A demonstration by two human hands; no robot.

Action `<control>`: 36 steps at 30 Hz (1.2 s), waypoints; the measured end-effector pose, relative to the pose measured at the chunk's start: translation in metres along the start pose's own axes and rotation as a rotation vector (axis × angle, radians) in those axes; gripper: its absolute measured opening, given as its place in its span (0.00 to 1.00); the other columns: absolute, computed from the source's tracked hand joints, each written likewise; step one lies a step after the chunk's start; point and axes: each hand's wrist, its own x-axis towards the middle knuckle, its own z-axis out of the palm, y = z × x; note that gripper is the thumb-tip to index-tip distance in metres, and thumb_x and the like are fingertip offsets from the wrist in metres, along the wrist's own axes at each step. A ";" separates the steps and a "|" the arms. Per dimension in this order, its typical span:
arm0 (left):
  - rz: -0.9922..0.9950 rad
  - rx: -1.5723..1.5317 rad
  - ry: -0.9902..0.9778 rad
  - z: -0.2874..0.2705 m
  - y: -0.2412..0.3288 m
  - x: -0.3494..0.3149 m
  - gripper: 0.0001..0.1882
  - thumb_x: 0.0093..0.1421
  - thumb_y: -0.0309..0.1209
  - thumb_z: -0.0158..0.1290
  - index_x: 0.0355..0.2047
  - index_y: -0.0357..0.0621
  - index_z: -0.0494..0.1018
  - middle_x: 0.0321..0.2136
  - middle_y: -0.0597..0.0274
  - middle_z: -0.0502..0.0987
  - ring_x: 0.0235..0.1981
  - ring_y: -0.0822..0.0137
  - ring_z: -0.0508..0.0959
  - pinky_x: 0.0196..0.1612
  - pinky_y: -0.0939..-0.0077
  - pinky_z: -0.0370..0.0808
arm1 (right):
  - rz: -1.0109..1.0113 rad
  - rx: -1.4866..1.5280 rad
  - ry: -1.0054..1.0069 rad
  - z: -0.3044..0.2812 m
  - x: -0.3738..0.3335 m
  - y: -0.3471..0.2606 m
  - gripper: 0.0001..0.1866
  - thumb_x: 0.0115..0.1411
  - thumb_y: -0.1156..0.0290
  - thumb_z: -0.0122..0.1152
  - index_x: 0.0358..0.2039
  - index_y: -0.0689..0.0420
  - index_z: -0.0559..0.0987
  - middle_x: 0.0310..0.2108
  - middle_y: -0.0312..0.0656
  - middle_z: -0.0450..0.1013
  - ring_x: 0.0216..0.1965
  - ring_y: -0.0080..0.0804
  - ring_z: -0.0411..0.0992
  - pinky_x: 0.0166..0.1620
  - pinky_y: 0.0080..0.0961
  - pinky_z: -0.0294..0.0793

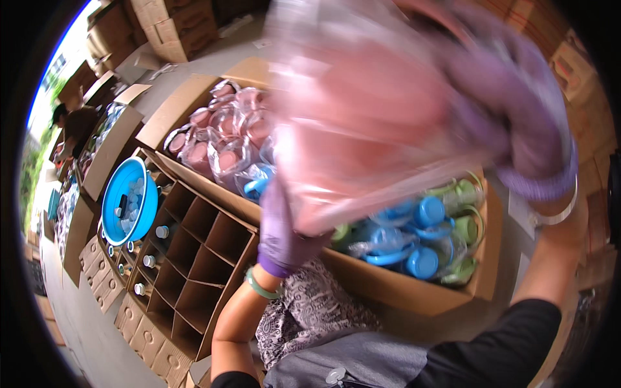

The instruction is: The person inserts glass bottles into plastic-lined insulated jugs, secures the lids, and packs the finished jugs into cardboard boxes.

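Observation:
Close in front of me, a clear plastic bag (369, 123) with something pink inside fills the upper middle; motion smears it, so I cannot tell its exact kind. My right hand (524, 103), in a purple glove, is closed on its right side. At the lower left corner my left hand (284, 233), gloved in purple too, grips the bag, its fingers partly hidden behind it. Below and behind the bag stands a carton (388, 288) of bagged blue and green cups or bottles (424, 262). Bagged pink ones (226, 158) lie at its left end.
At the left, a divided carton (194, 258) holds several white-capped bottles (150, 261). On its far corner rests a blue basin (152, 200) with small translucent pieces. More filled cartons and a person (77, 126) are at the far left. Stacked cartons (178, 29) stand behind.

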 end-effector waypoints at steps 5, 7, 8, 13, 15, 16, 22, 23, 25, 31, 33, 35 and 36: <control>-0.135 0.083 0.647 -0.021 -0.036 -0.071 0.18 0.49 0.25 0.68 0.38 0.34 0.75 0.36 0.52 0.78 0.45 0.57 0.75 0.52 0.58 0.72 | 0.144 0.029 -0.088 0.005 -0.030 0.026 0.28 0.51 0.59 0.62 0.50 0.64 0.74 0.43 0.48 0.72 0.43 0.35 0.72 0.46 0.29 0.71; -0.163 0.510 0.658 -0.052 -0.028 -0.119 0.23 0.49 0.26 0.69 0.43 0.32 0.74 0.43 0.46 0.76 0.47 0.53 0.75 0.52 0.57 0.72 | 0.119 0.092 -0.082 0.020 -0.031 0.040 0.28 0.52 0.59 0.62 0.49 0.64 0.74 0.43 0.48 0.72 0.43 0.35 0.72 0.46 0.29 0.71; -0.111 0.603 0.698 -0.048 -0.024 -0.136 0.27 0.49 0.26 0.69 0.47 0.31 0.72 0.47 0.43 0.74 0.48 0.50 0.74 0.52 0.56 0.71 | 0.129 0.070 -0.085 0.013 -0.039 0.040 0.28 0.52 0.59 0.62 0.49 0.64 0.74 0.42 0.48 0.73 0.42 0.35 0.72 0.46 0.29 0.72; -0.176 1.033 0.664 -0.076 -0.017 -0.284 0.16 0.53 0.25 0.64 0.42 0.34 0.77 0.37 0.43 0.79 0.38 0.41 0.78 0.40 0.52 0.76 | 0.062 0.157 -0.073 0.051 -0.044 0.040 0.27 0.52 0.58 0.62 0.48 0.63 0.75 0.42 0.48 0.73 0.41 0.36 0.72 0.45 0.30 0.72; -0.249 0.967 0.418 -0.068 -0.026 -0.338 0.05 0.55 0.26 0.58 0.33 0.41 0.78 0.37 0.47 0.79 0.32 0.43 0.78 0.36 0.56 0.77 | 0.045 0.156 -0.077 0.052 -0.041 0.032 0.27 0.53 0.58 0.62 0.48 0.63 0.75 0.41 0.48 0.73 0.41 0.36 0.73 0.45 0.30 0.72; -0.414 1.030 0.104 -0.072 -0.044 -0.382 0.03 0.55 0.27 0.56 0.28 0.44 0.79 0.32 0.50 0.81 0.31 0.47 0.80 0.34 0.57 0.77 | 0.030 0.192 -0.072 0.058 -0.038 0.028 0.27 0.53 0.58 0.62 0.48 0.63 0.75 0.41 0.48 0.73 0.41 0.36 0.73 0.45 0.31 0.72; -0.642 0.825 -0.508 -0.088 -0.018 -0.393 0.13 0.55 0.34 0.55 0.41 0.50 0.81 0.40 0.57 0.81 0.41 0.55 0.81 0.49 0.60 0.76 | 0.044 0.254 -0.049 0.057 -0.048 0.028 0.26 0.53 0.57 0.62 0.47 0.62 0.76 0.40 0.48 0.73 0.40 0.37 0.73 0.44 0.31 0.73; -0.744 0.602 -0.376 -0.114 -0.014 -0.398 0.13 0.56 0.33 0.55 0.42 0.49 0.80 0.40 0.57 0.81 0.41 0.55 0.80 0.48 0.62 0.76 | 0.044 0.268 -0.047 0.060 -0.048 0.031 0.26 0.53 0.57 0.62 0.47 0.62 0.76 0.40 0.49 0.73 0.39 0.37 0.73 0.43 0.32 0.73; -0.826 0.261 0.095 -0.158 0.001 -0.383 0.12 0.59 0.32 0.54 0.43 0.45 0.78 0.38 0.56 0.81 0.41 0.57 0.80 0.48 0.66 0.76 | 0.055 0.263 -0.046 0.056 -0.054 0.033 0.25 0.54 0.57 0.62 0.47 0.62 0.76 0.39 0.49 0.74 0.39 0.37 0.73 0.43 0.32 0.73; -0.706 -0.356 0.637 -0.175 -0.050 -0.366 0.14 0.64 0.31 0.52 0.48 0.40 0.75 0.42 0.57 0.80 0.41 0.62 0.80 0.46 0.71 0.76 | 0.056 0.280 -0.042 0.042 -0.070 0.015 0.25 0.54 0.56 0.63 0.46 0.61 0.76 0.38 0.49 0.74 0.38 0.37 0.74 0.42 0.33 0.73; -0.787 -0.634 0.547 -0.161 -0.067 -0.352 0.14 0.65 0.32 0.51 0.48 0.40 0.75 0.42 0.57 0.80 0.41 0.62 0.80 0.46 0.71 0.76 | 0.051 0.293 -0.049 0.041 -0.072 0.006 0.24 0.55 0.56 0.63 0.45 0.61 0.77 0.38 0.49 0.74 0.37 0.37 0.74 0.42 0.33 0.73; -0.840 -0.820 0.505 -0.143 -0.080 -0.342 0.14 0.65 0.32 0.51 0.48 0.40 0.75 0.42 0.57 0.80 0.41 0.62 0.80 0.46 0.70 0.77 | 0.026 0.294 -0.057 0.040 -0.072 -0.009 0.24 0.55 0.55 0.63 0.45 0.61 0.77 0.38 0.49 0.74 0.37 0.38 0.74 0.41 0.33 0.73; -0.842 -0.855 0.513 -0.135 -0.083 -0.339 0.14 0.65 0.32 0.51 0.48 0.40 0.75 0.42 0.57 0.80 0.41 0.62 0.80 0.46 0.70 0.77 | 0.018 0.288 -0.060 0.039 -0.072 -0.018 0.24 0.55 0.55 0.63 0.45 0.61 0.77 0.37 0.49 0.74 0.37 0.38 0.74 0.41 0.33 0.74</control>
